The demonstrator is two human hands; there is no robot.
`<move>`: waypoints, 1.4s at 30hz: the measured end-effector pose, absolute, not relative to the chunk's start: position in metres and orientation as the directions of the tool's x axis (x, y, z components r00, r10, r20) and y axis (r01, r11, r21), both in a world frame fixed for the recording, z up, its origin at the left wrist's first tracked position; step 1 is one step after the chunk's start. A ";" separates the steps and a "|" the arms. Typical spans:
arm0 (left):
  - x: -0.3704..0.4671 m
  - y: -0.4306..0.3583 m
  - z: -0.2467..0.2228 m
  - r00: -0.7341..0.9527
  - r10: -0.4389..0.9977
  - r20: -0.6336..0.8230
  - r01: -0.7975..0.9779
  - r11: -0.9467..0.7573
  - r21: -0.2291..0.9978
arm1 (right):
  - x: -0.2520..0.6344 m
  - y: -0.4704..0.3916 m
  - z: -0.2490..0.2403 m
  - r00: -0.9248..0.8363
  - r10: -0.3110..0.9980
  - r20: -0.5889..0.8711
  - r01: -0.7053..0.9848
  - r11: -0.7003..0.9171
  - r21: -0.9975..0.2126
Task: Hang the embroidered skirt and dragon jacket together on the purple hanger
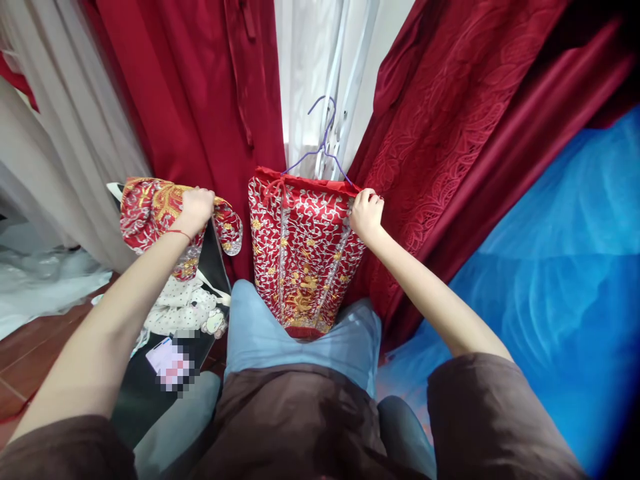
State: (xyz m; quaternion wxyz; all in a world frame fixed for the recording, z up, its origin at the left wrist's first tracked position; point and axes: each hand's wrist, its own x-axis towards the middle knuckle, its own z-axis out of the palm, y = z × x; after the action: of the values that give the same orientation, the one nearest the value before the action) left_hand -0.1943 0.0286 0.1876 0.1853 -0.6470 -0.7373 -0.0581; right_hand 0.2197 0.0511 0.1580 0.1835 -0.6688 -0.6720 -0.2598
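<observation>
My left hand (pixel 198 207) is closed on a red embroidered jacket (pixel 140 213) with gold and silver patterns, out to the left above a black surface. My right hand (pixel 367 210) pinches the upper right corner of a red embroidered skirt (pixel 300 247). This skirt hangs in front of my knees, its lower end between my thighs. A purple wire hanger (pixel 323 147) runs into the skirt's top edge, with its hook free above. A red tie string (pixel 273 192) shows at the skirt's upper left.
Dark red garments (pixel 190 87) hang on both sides. A blue tulle gown (pixel 560 267) fills the right. On the black surface (pixel 135 393) lie a dotted white cloth bag (pixel 175 307) and a partly blurred card (pixel 167 360). White sheer fabric (pixel 45 280) spreads over the tiled floor at left.
</observation>
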 end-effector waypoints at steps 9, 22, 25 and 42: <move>-0.100 0.001 0.265 0.097 0.929 0.358 0.975 -0.017 -0.221 | 0.146 0.009 0.149 -0.392 0.599 0.698 0.870 0.489 0.070; -0.041 0.009 0.236 0.653 0.751 -0.098 0.670 -0.512 0.538 | 0.135 -0.034 0.132 -0.820 0.235 0.521 0.413 0.874 0.256; -0.058 0.008 0.244 0.602 0.798 -0.016 0.649 -0.478 0.592 | 0.165 -0.005 0.131 -0.648 0.495 0.579 0.567 0.821 -0.068; -0.081 0.028 0.229 0.529 0.777 0.341 0.614 -0.628 0.478 | 0.190 0.021 0.182 -0.285 0.664 0.692 0.617 0.679 -0.398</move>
State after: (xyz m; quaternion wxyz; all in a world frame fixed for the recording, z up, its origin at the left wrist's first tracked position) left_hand -0.0809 0.0283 0.2289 -0.1513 -0.8613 -0.4038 -0.2687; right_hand 0.1900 0.0212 0.1818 0.4450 -0.3997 -0.8010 0.0265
